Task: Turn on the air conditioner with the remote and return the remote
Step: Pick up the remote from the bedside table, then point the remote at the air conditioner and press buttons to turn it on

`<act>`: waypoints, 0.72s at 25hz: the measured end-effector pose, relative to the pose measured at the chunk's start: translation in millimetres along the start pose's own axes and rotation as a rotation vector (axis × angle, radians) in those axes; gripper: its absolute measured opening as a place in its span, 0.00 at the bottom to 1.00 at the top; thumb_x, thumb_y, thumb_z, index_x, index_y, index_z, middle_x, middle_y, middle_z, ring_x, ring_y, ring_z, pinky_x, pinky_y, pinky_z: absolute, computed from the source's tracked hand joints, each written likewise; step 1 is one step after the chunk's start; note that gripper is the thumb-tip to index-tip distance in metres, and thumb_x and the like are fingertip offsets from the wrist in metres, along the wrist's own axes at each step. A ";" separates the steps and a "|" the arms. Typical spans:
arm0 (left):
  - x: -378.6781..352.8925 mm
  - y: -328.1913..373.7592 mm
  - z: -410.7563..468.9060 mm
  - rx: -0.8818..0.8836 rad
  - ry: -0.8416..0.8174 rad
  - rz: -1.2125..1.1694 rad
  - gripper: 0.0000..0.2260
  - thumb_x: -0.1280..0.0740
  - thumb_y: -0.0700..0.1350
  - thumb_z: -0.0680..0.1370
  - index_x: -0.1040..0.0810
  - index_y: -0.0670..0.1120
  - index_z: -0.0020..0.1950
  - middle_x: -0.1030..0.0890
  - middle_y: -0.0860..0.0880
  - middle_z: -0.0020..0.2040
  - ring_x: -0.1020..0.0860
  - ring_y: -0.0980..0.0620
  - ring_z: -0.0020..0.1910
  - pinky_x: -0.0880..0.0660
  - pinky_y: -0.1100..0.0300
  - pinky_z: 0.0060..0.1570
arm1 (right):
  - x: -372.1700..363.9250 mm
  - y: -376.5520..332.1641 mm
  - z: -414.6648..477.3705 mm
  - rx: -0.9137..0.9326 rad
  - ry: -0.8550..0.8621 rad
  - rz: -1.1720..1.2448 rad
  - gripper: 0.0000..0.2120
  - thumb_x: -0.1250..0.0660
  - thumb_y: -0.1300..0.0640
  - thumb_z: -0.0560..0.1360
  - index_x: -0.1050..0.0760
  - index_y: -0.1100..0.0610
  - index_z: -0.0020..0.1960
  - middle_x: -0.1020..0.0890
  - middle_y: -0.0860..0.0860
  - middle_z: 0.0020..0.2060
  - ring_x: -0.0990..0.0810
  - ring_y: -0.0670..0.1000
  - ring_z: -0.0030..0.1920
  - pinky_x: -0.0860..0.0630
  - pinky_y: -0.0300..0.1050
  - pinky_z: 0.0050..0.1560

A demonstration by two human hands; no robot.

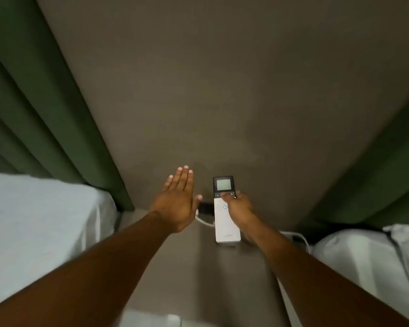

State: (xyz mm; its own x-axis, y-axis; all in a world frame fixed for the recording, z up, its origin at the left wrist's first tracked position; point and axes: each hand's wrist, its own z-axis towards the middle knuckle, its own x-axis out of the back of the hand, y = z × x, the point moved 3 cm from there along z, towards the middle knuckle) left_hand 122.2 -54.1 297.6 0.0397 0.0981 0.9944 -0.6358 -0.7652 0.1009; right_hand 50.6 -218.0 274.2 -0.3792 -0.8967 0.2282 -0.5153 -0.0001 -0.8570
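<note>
Right hand (240,210) grips remote (226,217), its fingers hidden behind.

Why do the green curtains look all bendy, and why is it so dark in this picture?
In the head view, the wide-angle lens bows the green curtains at the edges. Same view, the room is dim, so the wall looks murky brown. The picture is soft, and the small print on the remote is too blurry to read. Its screen looks pale grey, with no glare.

Both arms stretched forward. Left hand (178,204) flat, fingers straight together, holding nothing. Right hand (237,208) curled, thumb on top, gripping.
</note>
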 end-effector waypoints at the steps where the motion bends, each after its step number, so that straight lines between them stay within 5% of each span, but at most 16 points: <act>1: 54.5 -8.5 4.6 0.016 0.060 0.004 0.32 0.61 0.60 0.80 0.62 0.42 0.77 0.60 0.43 0.78 0.63 0.48 0.76 0.62 0.53 0.73 | 1.8 -54.7 -17.3 0.053 -0.017 0.019 0.12 0.36 0.51 0.80 0.27 0.58 0.58 0.15 0.63 0.48 0.15 0.65 0.44 0.18 0.63 0.50; 4: 222.6 -39.7 -3.5 0.086 0.268 0.049 0.32 0.60 0.60 0.81 0.60 0.41 0.77 0.59 0.43 0.78 0.62 0.48 0.76 0.63 0.55 0.72 | 1.4 -217.6 -83.9 0.273 -0.076 0.071 0.10 0.36 0.54 0.78 0.28 0.59 0.54 0.15 0.65 0.46 0.14 0.67 0.40 0.17 0.66 0.47; 7: 361.0 -73.0 -50.2 0.183 0.433 0.132 0.32 0.60 0.60 0.81 0.60 0.41 0.77 0.59 0.44 0.78 0.62 0.50 0.76 0.62 0.54 0.73 | -21.9 -347.4 -162.6 0.428 -0.223 0.123 0.14 0.39 0.56 0.77 0.28 0.63 0.58 0.16 0.65 0.42 0.16 0.64 0.32 0.17 0.59 0.36; 9: 432.5 -95.6 -98.6 0.260 0.500 0.184 0.32 0.60 0.60 0.80 0.60 0.41 0.77 0.59 0.44 0.78 0.62 0.50 0.76 0.61 0.54 0.73 | -49.6 -408.8 -219.7 0.500 -0.321 0.131 0.14 0.39 0.56 0.77 0.27 0.64 0.58 0.15 0.65 0.43 0.15 0.66 0.34 0.16 0.58 0.38; 15: 614.5 -144.0 -313.4 0.578 0.679 0.435 0.32 0.61 0.61 0.80 0.62 0.43 0.77 0.60 0.45 0.78 0.61 0.51 0.76 0.62 0.56 0.72 | -171.4 -504.3 -416.1 0.632 -0.680 0.104 0.12 0.41 0.57 0.75 0.25 0.62 0.53 0.16 0.62 0.40 0.15 0.62 0.32 0.18 0.52 0.36; 18: 662.4 -146.2 -432.5 0.736 0.698 0.539 0.31 0.60 0.60 0.80 0.61 0.43 0.77 0.60 0.45 0.78 0.62 0.51 0.76 0.61 0.55 0.72 | -233.9 -517.4 -514.6 0.682 -0.848 0.115 0.11 0.42 0.56 0.75 0.25 0.61 0.49 0.15 0.63 0.43 0.14 0.64 0.38 0.16 0.55 0.44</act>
State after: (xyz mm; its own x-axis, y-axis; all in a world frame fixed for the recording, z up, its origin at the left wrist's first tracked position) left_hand -92.0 398.0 927.7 -0.6829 -0.1999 0.7026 0.1736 -0.9787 -0.1096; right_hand 10.4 219.6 902.0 0.3892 -0.9204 -0.0380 0.1224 0.0925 -0.9882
